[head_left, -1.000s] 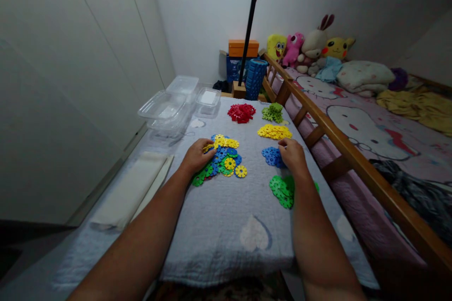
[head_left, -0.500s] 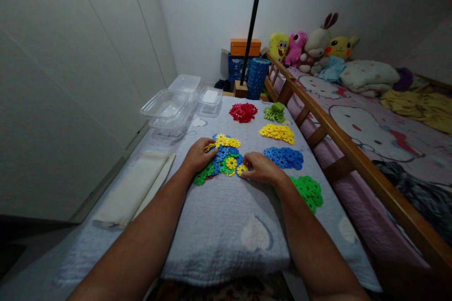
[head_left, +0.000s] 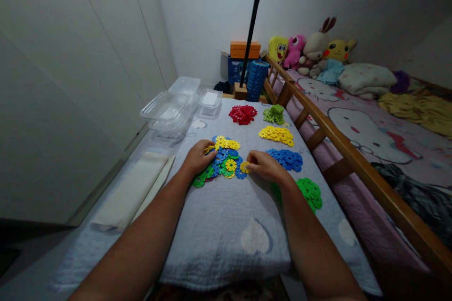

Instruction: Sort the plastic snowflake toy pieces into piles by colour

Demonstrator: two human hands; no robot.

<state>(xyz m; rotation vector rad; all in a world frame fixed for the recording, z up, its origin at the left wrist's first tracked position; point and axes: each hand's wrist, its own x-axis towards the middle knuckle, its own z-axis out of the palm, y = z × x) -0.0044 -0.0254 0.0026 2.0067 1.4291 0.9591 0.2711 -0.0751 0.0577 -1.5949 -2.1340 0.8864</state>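
Observation:
A mixed heap of yellow, blue and green snowflake discs lies on the grey quilted cloth. My left hand rests curled on the heap's left side, fingers over a yellow disc. At the heap's right edge, my right hand pinches a yellow disc. Sorted piles lie to the right: red, light green, yellow, blue and dark green.
Clear plastic containers stand at the cloth's far left. A white folded cloth lies on the left. A wooden bed rail runs along the right, with plush toys behind. A black pole rises at the back.
My right hand moved left from the blue pile to the mixed heap's right edge and closed on a yellow disc. My left hand stayed on the heap.

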